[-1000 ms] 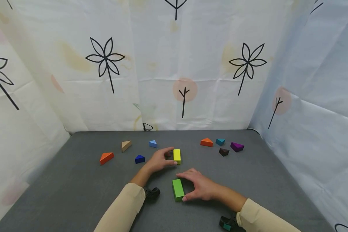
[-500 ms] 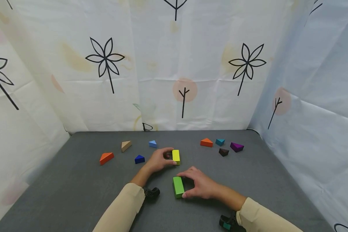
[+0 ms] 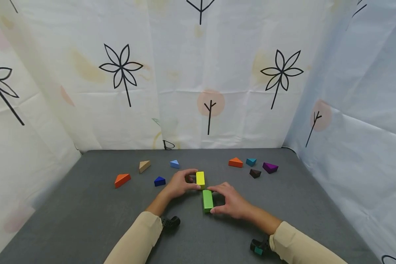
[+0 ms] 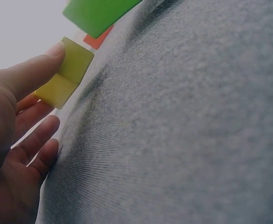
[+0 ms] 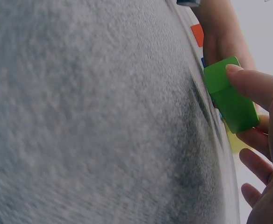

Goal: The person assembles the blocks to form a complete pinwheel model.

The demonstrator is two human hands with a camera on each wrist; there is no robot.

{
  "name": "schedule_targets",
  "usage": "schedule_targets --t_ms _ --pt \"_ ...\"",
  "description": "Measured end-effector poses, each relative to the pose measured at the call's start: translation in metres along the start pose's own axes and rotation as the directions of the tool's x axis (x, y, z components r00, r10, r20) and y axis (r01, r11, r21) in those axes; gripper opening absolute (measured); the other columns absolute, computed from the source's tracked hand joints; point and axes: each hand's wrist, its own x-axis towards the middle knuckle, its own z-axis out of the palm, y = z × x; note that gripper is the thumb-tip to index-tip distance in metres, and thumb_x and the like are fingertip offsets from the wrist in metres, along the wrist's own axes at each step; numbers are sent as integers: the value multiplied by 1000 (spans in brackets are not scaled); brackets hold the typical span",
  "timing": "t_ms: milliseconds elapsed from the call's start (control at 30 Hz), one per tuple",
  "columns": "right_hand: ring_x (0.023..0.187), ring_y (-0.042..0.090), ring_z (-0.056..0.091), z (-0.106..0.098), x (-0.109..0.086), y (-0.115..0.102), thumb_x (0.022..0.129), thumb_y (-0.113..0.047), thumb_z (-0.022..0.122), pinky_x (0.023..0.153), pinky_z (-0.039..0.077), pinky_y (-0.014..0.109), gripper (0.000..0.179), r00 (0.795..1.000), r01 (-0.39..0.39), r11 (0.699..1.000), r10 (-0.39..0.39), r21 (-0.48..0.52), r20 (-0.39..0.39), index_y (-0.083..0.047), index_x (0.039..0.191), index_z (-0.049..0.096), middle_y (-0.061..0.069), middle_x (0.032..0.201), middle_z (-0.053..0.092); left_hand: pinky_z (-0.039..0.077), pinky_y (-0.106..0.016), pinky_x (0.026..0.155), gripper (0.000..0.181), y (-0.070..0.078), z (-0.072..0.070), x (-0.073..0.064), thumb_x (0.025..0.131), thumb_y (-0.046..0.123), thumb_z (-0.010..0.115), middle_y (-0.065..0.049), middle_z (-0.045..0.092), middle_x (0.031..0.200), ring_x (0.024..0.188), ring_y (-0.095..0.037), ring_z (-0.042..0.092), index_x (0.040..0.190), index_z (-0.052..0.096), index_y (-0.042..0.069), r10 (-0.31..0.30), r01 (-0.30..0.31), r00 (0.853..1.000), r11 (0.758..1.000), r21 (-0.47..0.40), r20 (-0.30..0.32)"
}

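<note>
My left hand pinches a yellow rectangular block between thumb and fingers, the thumb on its near end. Closer to me, my right hand grips a green rectangular block by its two ends. The green block lies just in front of the yellow one, slightly to its right; whether they touch I cannot tell. In the left wrist view the thumb presses the yellow block, with the green block beyond. The right wrist view has the green block held clear of the cloth, partly covering the yellow block.
Left of the hands lie an orange triangular block, a tan one, a light blue one and a dark blue one. Back right are orange, teal, dark brown and purple triangular blocks on the grey tabletop.
My right hand has carried the green block away from me and a little right, up close to the yellow block. The left hand has barely moved and keeps its hold.
</note>
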Motion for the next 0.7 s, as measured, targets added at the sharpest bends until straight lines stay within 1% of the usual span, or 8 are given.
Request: schedule_targets --t_ms 133,233,367,500,600,700 --pt "112 21 46 -2 1 1 80 -38 80 91 44 47 70 999 -36 999 36 18 -7 -11 139 54 2 131 58 49 -38 79 63 1 0 -4 79 33 82 0 62 119 101 -18 58 135 58 18 9 -9 1000 1000 -10 6" --pt "113 20 46 -3 2 2 80 -39 80 92 43 48 70 999 -53 998 53 19 -9 -13 140 54 2 132 58 50 -38 80 63 2 1 -7 79 33 82 0 61 121 102 -18 58 135 58 18 14 -14 1000 1000 -15 14" --pt "113 19 46 -2 3 3 79 -39 81 92 43 48 71 999 -48 999 48 2 -16 -13 139 54 2 132 58 50 -39 82 63 2 2 -9 78 33 83 0 61 122 102 -18 57 134 58 18 8 -8 1000 1000 -16 21" --pt "112 20 47 2 4 5 79 -40 80 91 43 49 71 999 -35 999 35 -20 -15 -11 139 55 4 131 58 49 -39 82 63 1 4 -9 77 33 84 0 62 117 100 -18 57 133 59 17 11 -11 1000 1000 11 26" --pt "112 20 48 5 4 6 80 -41 79 92 44 48 70 999 -42 999 41 -28 -11 -12 139 55 4 129 59 48 -40 84 64 0 4 -9 77 33 84 0 62 115 100 -19 56 133 59 15 17 -19 999 999 31 48" --pt "112 19 48 7 4 5 81 -42 78 92 44 47 68 999 -53 998 53 -24 -13 -13 139 55 3 128 60 48 -40 87 65 0 1 -10 79 32 82 -1 62 120 102 -19 56 136 57 14 17 -19 996 1000 19 89"
